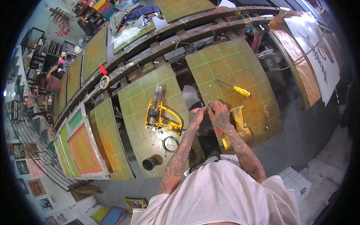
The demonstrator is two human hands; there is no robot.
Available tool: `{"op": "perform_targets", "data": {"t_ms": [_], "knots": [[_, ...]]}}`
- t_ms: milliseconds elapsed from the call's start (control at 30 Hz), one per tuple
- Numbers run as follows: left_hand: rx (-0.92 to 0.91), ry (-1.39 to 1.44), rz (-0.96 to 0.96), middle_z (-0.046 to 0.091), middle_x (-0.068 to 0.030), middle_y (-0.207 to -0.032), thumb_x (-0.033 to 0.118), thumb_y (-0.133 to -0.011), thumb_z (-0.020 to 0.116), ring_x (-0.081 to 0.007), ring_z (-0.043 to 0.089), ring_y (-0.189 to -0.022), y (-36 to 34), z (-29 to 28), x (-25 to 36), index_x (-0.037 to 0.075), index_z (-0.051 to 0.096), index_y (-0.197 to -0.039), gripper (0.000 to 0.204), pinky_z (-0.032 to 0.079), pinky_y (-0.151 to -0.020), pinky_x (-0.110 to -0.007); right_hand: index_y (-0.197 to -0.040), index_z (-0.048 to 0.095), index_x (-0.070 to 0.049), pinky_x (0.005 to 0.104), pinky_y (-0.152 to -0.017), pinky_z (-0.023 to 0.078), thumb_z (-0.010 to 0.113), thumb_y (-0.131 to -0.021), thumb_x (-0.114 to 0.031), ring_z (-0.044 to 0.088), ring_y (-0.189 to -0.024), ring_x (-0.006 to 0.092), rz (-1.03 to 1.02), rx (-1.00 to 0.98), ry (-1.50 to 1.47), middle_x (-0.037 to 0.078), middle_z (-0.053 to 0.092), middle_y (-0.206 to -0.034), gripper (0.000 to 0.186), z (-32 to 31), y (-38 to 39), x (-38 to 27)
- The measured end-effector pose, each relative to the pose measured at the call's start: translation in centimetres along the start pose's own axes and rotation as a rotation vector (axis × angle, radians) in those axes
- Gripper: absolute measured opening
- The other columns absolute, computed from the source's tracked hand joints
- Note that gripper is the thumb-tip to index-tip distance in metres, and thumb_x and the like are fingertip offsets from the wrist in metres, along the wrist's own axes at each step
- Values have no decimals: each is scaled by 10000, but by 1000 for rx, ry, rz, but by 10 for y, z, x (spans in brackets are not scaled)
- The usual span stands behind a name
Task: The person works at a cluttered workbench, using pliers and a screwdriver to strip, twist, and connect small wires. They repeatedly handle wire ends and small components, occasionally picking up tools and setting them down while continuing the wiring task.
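My left hand and my right hand meet over the gap between two boards, fingertips pinched close together. Something small and dark seems to be between them, too small to name. Left of my left hand, an opened yellow tool body lies on the left board, a clear-ended cylinder along it. Beside my right forearm rests another yellow housing piece. Beyond it lies a screwdriver with a yellow handle. A round ring and a short black cylinder sit nearer me on the left board.
Grid-marked boards stand along a dark metal rail. A tape roll and a red clip are on the rail. Framed screens lean at the left. Printed sheets lie far right. A dark cable loops behind.
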State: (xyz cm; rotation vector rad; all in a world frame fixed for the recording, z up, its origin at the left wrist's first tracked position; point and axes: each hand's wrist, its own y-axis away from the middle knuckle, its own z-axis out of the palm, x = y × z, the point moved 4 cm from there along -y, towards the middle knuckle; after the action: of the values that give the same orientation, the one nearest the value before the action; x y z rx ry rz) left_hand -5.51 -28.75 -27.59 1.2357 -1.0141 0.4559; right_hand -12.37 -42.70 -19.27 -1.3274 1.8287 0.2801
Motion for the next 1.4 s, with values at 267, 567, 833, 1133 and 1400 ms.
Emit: {"op": "perform_targets", "data": {"t_ms": [267, 567, 833, 1133, 1400], "knots": [[-4, 10, -91, 649, 14, -805, 274, -964, 728, -77, 539, -755, 8, 0, 10, 9, 725, -887, 276, 433, -674, -262, -921, 571, -80, 463, -783, 459, 711, -881, -129, 644, -852, 358, -16, -86, 148, 131, 628, -859, 153, 12, -3, 8], [-56, 132, -79, 564, 91, -739, 323, -944, 759, 13, 345, -495, 45, -42, 49, 95, 710, -926, 234, 229, -417, -196, -927, 556, -42, 506, -692, 489, 684, -895, -93, 626, -799, 429, -14, 94, 59, 185, 615, -856, 141, 7, -23, 49], [-255, 154, -170, 519, 131, -702, 333, -994, 692, 8, 282, -457, 35, -15, 42, 118, 687, -965, 216, 172, -406, -220, -929, 583, -38, 503, -700, 497, 672, -922, -81, 639, -820, 435, 52, 12, -131, 192, 634, -874, 100, -16, -18, 13], [-182, 200, -331, 491, 139, -638, 322, -976, 652, -19, 296, -430, -1, -3, 17, 165, 673, -901, 175, 192, -400, -256, -942, 578, -62, 478, -749, 463, 657, -944, -108, 631, -836, 387, -18, -63, -27, 137, 634, -877, 91, -11, -6, 9], [-207, 227, -479, 419, 204, -610, 362, -981, 623, -25, 222, -432, -11, -2, 8, 257, 628, -883, 144, 149, -433, -273, -949, 569, -68, 466, -774, 437, 662, -937, -141, 621, -879, 340, -133, -54, 115, 124, 608, -894, 119, 8, -4, 2]]}}
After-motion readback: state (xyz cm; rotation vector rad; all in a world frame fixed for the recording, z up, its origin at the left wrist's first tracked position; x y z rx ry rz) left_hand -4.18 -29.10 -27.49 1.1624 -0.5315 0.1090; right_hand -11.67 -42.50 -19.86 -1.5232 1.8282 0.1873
